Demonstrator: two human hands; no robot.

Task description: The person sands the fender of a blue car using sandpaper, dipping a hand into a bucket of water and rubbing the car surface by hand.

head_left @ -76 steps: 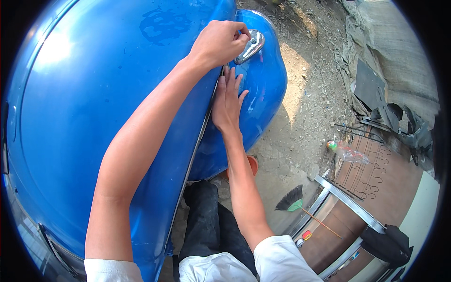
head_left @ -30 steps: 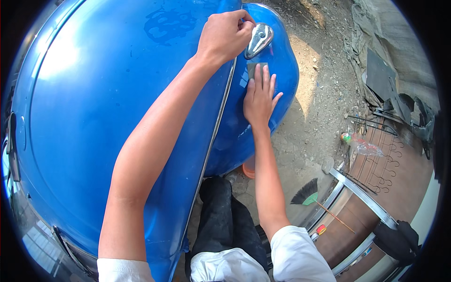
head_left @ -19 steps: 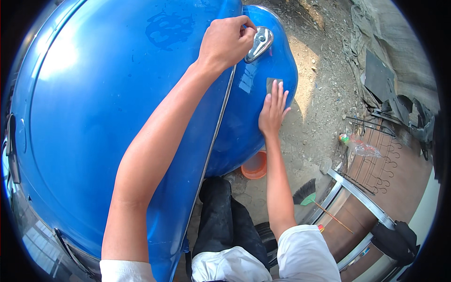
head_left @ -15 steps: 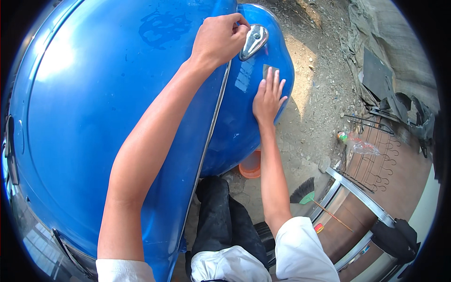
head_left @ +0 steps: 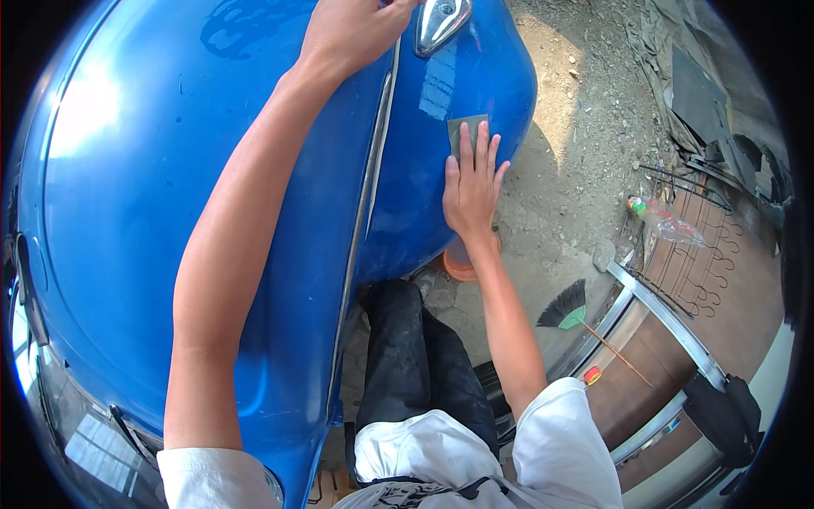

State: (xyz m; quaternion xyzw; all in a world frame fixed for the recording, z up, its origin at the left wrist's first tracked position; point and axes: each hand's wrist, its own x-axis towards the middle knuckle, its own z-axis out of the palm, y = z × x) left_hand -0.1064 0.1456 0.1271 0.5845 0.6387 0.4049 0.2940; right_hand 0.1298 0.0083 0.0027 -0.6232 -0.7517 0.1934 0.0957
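My right hand (head_left: 473, 188) lies flat with its fingers spread on a blue rounded fender (head_left: 500, 85). Under its fingers is a small grey-brown sheet (head_left: 458, 127) that looks like sandpaper. Nearer the top, my left hand (head_left: 352, 34) is curled beside a chrome teardrop-shaped lamp housing (head_left: 441, 24) on the fender. The top edge cuts off part of that hand, so I cannot make out anything inside its fingers. My left arm reaches across the blue hood (head_left: 127, 220). A bright reflection lies on the fender between the housing and the sheet.
Dark strip trim (head_left: 360, 212) runs along the seam between hood and fender. An orange bucket (head_left: 459, 265) stands on the ground below the fender. To the right are a broom (head_left: 566, 307), a plastic bottle (head_left: 670, 225), a wire hanger rack (head_left: 691, 246) and a metal frame (head_left: 666, 318).
My right hand and the sheet have slid down the fender toward me, farther from the chrome housing. The whole view has shifted, and my left hand now sits partly past the top edge.
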